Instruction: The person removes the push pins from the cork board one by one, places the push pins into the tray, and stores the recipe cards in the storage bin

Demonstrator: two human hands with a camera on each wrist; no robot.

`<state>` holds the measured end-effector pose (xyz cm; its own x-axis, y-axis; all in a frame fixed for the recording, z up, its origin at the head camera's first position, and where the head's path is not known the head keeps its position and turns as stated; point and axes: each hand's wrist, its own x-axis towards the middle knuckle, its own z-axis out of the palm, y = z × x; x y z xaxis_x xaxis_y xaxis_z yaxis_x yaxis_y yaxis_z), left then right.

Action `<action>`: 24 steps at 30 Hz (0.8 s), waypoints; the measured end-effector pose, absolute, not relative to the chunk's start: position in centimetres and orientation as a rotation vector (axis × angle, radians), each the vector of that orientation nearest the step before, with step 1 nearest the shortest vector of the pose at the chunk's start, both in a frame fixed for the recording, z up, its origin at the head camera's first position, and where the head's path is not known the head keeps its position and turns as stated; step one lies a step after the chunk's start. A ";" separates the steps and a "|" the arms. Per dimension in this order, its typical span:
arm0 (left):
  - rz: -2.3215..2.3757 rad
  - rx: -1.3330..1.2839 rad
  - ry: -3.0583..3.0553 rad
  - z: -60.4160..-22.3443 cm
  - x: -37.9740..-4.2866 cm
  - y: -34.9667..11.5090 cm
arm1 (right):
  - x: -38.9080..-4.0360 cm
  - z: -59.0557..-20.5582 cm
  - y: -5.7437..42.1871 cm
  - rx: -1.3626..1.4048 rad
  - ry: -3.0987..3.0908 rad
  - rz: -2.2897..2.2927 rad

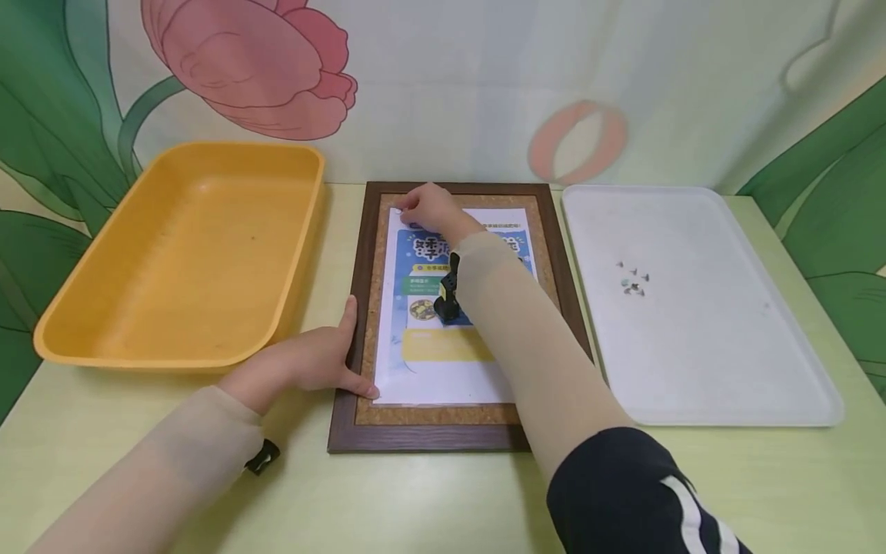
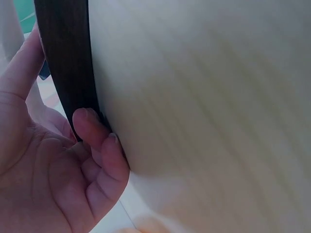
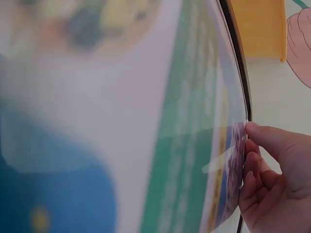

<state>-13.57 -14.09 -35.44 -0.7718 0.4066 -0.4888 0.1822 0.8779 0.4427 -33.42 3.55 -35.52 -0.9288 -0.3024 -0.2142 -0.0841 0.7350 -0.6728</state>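
A printed poster (image 1: 432,388) with blue, green and yellow blocks lies on a brown-framed corkboard (image 1: 415,415). My right hand (image 1: 431,209) is at the poster's upper left corner, thumb and curled fingers pinching there; whether a small thing is between the fingertips is hidden. The right wrist view shows the right thumb (image 3: 265,136) against the sheet's edge. My left hand (image 1: 314,362) grips the board's left side. Its thumb rests on the poster's lower left corner, while some fingers (image 2: 114,160) curl against the frame's outer edge (image 2: 70,58).
A white tray (image 1: 720,346) with several small metal thumbtacks (image 1: 634,287) stands right of the board. To the left is a yellow plastic basin (image 1: 187,285). A curtain (image 1: 443,92) with a flower print hangs behind the pale green table (image 1: 388,500).
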 end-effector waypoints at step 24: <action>0.497 0.422 2.448 -35.5 -13.5 -14.2 | -34.3 -35.4 2.3 -0.364 2.665 -0.775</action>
<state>-13.51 -14.15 -35.46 -0.7701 0.4050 -0.4929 0.1807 0.8795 0.4403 -34.27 2.35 -35.37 -0.9090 -0.3332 -0.2503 -0.1471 0.8185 -0.5554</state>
